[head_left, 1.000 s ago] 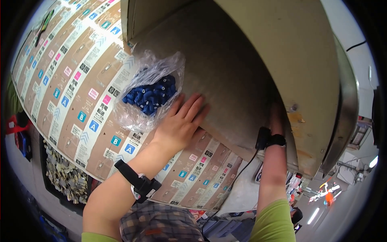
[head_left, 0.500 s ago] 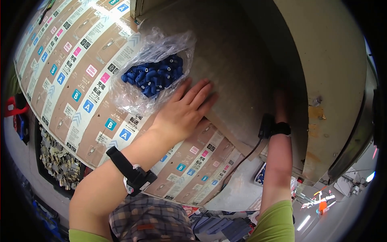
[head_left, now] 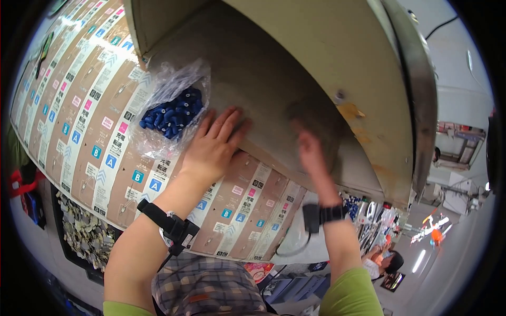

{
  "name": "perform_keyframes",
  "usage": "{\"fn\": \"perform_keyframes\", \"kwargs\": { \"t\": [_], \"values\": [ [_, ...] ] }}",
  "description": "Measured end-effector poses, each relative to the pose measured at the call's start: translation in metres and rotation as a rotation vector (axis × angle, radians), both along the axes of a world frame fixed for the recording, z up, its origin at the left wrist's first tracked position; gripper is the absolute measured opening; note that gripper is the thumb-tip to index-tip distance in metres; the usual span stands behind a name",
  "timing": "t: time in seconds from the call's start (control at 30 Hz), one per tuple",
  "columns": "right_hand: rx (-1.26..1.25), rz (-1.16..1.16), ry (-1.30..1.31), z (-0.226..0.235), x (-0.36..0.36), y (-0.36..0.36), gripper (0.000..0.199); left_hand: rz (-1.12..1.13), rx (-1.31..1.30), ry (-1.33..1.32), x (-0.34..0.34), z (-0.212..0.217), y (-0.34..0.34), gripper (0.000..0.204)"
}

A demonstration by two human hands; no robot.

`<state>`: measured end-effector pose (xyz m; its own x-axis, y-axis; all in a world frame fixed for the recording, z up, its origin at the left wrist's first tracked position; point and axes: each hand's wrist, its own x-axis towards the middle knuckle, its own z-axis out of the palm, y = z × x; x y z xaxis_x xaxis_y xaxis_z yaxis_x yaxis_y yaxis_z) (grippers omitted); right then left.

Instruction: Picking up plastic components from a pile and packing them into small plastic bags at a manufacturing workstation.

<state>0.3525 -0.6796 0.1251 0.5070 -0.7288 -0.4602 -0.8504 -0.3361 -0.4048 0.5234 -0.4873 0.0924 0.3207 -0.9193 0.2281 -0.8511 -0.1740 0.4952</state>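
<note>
My left hand (head_left: 212, 150) lies open, fingers spread, at the border of the printed cardboard sheet (head_left: 174, 197) and the grey-brown surface (head_left: 253, 68). Just beyond its fingertips sits an open clear plastic bag (head_left: 158, 147) with many small dark blue parts (head_left: 174, 113) in it. Deeper under the beige housing, my right hand (head_left: 312, 150) hovers over or touches the grey-brown surface, a dark patch beside it. Motion smears its fingers, so I cannot make out whether they hold anything. Both wrists carry black straps with small devices.
The beige housing (head_left: 337, 52) arches over the right side of the work surface. A black bin (head_left: 87, 226) of flat metal pieces stands below the left edge, near a red object (head_left: 23, 181). Another person (head_left: 387, 260) is in the background at lower right.
My right hand has come out of the shadow, moving left and toward the middle. The left hand stays flat beside the bag. The whole view has turned to the right.
</note>
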Motion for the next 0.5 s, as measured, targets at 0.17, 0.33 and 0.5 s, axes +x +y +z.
{"fn": "perform_keyframes", "kwargs": {
  "t": [0.17, 0.33, 0.5],
  "values": [
    [0.248, 0.403, -0.293, 0.047, -0.042, 0.097, 0.037, -0.009, -0.014, -0.003, -0.004, -0.002, -0.004, 0.058],
    [-0.064, -0.042, -0.531, 0.036, -0.039, 0.072, 0.039, -0.005, -0.052, -0.032, -0.003, 0.004, -0.004, 0.054],
    [-0.126, 0.396, -0.297, 0.008, -0.059, 0.134, 0.047, -0.025, -0.081, -0.057, -0.006, 0.0, -0.008, 0.057]
  ]
}}
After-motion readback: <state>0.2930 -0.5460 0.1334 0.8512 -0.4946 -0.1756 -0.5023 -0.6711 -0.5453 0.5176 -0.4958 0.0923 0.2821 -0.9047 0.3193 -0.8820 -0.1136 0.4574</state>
